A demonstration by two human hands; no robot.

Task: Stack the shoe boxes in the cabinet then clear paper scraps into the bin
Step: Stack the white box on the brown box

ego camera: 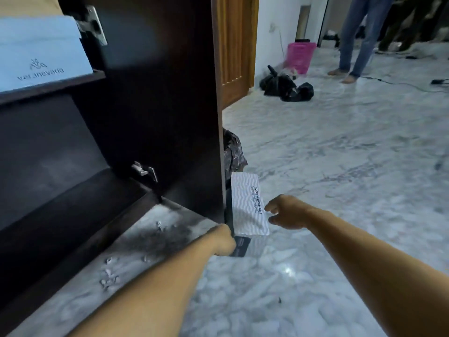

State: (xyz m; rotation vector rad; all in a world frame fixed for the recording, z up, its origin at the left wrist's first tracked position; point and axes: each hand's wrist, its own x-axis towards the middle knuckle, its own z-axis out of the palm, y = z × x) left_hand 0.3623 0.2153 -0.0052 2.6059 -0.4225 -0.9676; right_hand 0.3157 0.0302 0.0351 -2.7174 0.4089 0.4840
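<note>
A white shoe box (247, 205) with a wavy pattern and printed lettering lies on the floor just right of the open dark cabinet door (155, 98). My left hand (223, 240) grips its near left corner by the door's edge. My right hand (285, 212) touches the box's right side, fingers curled against it. A pale blue shoe box (41, 52) sits on the upper shelf (56, 85) of the cabinet at the top left. Several small paper scraps (109, 276) lie on the floor in front of the cabinet.
A pink bin (300, 57) stands by the far wall, with black bags (286, 87) on the floor near it. A person in jeans (359, 37) stands barefoot at the back right. Cables run across the marble floor (340, 166). A dark patterned object (233, 154) sits behind the door.
</note>
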